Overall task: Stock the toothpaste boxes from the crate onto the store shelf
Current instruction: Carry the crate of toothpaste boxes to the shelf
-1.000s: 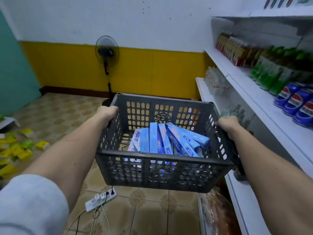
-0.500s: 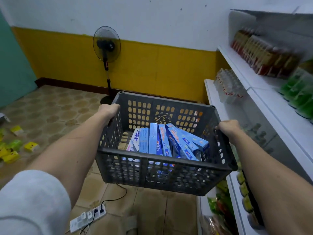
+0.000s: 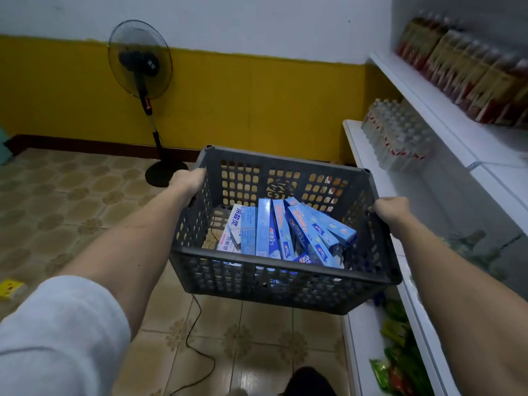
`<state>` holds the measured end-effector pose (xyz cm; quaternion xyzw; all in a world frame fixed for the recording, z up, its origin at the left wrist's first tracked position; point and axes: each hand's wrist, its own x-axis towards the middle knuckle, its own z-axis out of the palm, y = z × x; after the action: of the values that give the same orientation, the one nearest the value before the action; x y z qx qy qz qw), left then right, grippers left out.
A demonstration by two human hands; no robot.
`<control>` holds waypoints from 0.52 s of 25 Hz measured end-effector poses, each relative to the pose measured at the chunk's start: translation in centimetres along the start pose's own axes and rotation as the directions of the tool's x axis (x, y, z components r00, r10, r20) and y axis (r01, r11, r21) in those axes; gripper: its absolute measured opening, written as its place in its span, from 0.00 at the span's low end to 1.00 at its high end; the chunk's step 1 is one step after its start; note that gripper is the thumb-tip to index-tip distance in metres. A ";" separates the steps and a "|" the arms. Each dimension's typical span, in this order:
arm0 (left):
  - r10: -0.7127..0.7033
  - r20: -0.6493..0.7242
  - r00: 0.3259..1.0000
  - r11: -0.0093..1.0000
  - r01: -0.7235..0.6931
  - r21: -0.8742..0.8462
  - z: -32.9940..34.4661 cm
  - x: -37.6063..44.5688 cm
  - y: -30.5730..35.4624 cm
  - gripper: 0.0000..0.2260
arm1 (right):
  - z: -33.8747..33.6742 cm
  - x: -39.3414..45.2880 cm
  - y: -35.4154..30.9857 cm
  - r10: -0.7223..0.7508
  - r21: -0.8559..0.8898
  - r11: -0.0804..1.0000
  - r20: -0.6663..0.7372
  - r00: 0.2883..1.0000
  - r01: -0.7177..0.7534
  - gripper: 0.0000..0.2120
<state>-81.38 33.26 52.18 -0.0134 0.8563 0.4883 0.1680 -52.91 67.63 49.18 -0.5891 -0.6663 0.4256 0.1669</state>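
A person carries a dark slatted crate (image 3: 283, 270) in the middle of the frame, held out in front at about waist height and clear of the floor. The left hand (image 3: 188, 181) curls its grip over the crate's left rim near the far corner, and the right hand (image 3: 388, 211) clamps the right rim opposite, so the load hangs level between two outstretched arms. Inside, the toothpaste boxes (image 3: 285, 232) lie loosely, most blue and one white at the left, leaning on each other towards the near wall; that level hold keeps them from sliding out. The white store shelf (image 3: 428, 101) runs along the right edge of the frame, its upper tier carrying packed bottles (image 3: 468, 70) and a lower tier a shrink-wrapped water pack (image 3: 400, 135). The crate's right side sits just beside the shelf edge, which suggests the person is bringing the stock within reach before unloading. No box has left the crate yet. A standing fan (image 3: 140, 64) waits at the upper left by the yellow wall.
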 end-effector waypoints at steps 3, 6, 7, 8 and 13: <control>-0.012 0.005 1.000 1.000 0.012 0.019 3.2 6.5 2.9 0.29 | 2.3 5.0 -2.9 0.015 -0.003 1.000 0.015 1.000 -0.015 0.09; -0.039 0.028 0.999 0.999 0.038 0.036 6.8 12.1 4.9 0.30 | 4.9 11.4 -5.3 0.013 -0.010 1.000 0.022 1.000 -0.012 0.10; -0.046 0.023 0.999 0.998 0.045 0.032 8.0 13.9 5.7 0.30 | 5.8 14.0 -6.2 0.005 -0.011 1.000 0.032 0.999 -0.005 0.10; -0.042 0.018 0.999 0.999 0.041 0.028 9.0 15.4 6.7 0.30 | 6.5 16.7 -6.9 0.004 -0.014 1.000 0.038 0.999 -0.004 0.10; -0.047 0.023 0.999 0.999 0.047 0.002 13.2 23.2 12.0 0.26 | 9.0 26.2 -12.1 -0.004 -0.033 0.999 0.052 0.999 0.005 0.12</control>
<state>-101.91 53.88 49.03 -0.0279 0.8540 0.4839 0.1891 -73.73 89.25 45.92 -0.5792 -0.6787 0.4290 0.1407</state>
